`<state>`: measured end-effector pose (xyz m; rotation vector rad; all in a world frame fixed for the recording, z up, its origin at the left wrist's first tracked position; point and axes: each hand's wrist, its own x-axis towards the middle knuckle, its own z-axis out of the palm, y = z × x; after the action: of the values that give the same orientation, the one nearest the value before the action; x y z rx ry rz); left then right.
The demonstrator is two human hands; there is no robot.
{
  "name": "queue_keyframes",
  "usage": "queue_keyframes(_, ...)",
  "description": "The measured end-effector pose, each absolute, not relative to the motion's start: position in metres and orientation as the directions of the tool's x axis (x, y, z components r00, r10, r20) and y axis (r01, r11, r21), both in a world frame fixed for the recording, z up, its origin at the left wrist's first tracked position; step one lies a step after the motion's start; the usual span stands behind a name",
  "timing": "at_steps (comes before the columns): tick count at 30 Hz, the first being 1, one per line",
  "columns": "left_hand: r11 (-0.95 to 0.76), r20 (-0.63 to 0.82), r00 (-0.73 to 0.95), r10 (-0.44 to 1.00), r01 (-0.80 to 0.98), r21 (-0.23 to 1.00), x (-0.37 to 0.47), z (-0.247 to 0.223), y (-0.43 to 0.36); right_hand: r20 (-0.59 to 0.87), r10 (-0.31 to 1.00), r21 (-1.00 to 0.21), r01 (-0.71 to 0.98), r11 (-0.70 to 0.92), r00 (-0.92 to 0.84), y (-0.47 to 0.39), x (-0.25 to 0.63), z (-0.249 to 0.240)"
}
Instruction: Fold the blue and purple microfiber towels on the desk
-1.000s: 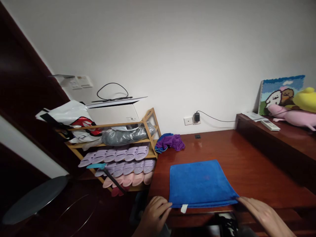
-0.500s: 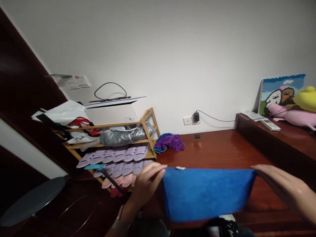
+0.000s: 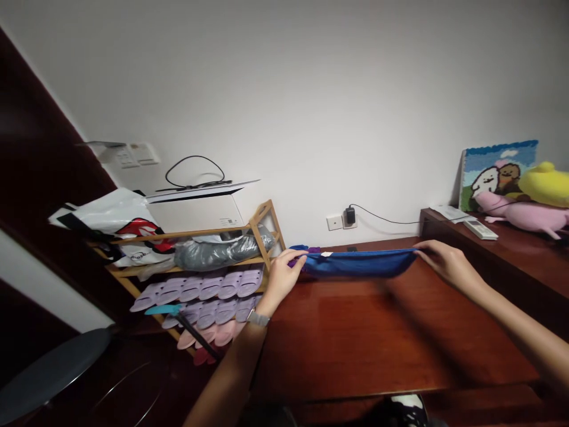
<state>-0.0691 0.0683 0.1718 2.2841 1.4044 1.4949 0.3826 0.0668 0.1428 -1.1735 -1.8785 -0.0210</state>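
1. Before a pale wall point(image 3: 311, 130), looks across a glossy red-brown table point(image 3: 347, 338), with a wooden rack point(image 3: 259, 238) of slippers point(image 3: 191, 289) to the left.
2. Holds a blue cloth point(image 3: 364, 264) stretched above the table's far part, near a purple cloth point(image 3: 313, 249).
3. Pinches its left corner with the left hand point(image 3: 283, 274) (gray band point(image 3: 258, 318) at the wrist), fingers and thumb clamped near a white label point(image 3: 326, 254).
4. Clamps fingers and thumb of the right hand point(image 3: 444, 264) on the opposite corner.

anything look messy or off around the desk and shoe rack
The white plastic bag looks askew, slumped and jutting past the left end of the shoe rack. I see nothing spilled or damaged.
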Motion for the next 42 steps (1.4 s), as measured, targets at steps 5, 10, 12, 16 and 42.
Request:
queue_keyframes(5, -0.603, 0.750, 0.212, 0.626, 0.741, 0.294, -0.082, 0.130, 0.033, 0.646, 0.744, -0.447, 0.705, 0.550, -0.171, 0.039, 0.371, 0.096)
queue_keyframes(10, -0.554, 0.612, 0.377, 0.696, 0.823, 0.123, -0.094, 0.022, -0.014, 0.492, 0.823, -0.413, 0.757, 0.507, -0.282, -0.005, 0.349, -0.018)
queue_keyframes(12, -0.575, 0.530, 0.456, 0.714, 0.815, 0.072, -0.099, -0.016, -0.035, 0.461, 0.829, -0.363, 0.785, 0.502, -0.317, -0.020, 0.343, -0.054)
queue_keyframes(16, -0.597, 0.464, 0.515, 0.721, 0.801, 0.038, -0.107, -0.054, -0.066, 0.468, 0.827, -0.288, 0.831, 0.476, -0.311, -0.037, 0.343, -0.087)
queue_keyframes(42, -0.501, 0.283, 0.431, 0.857, 0.827, 0.256, 0.117, -0.061, 0.113, 0.101, 0.982, -0.236, 0.955, 0.177, -0.157, 0.128, 0.276, -0.110)
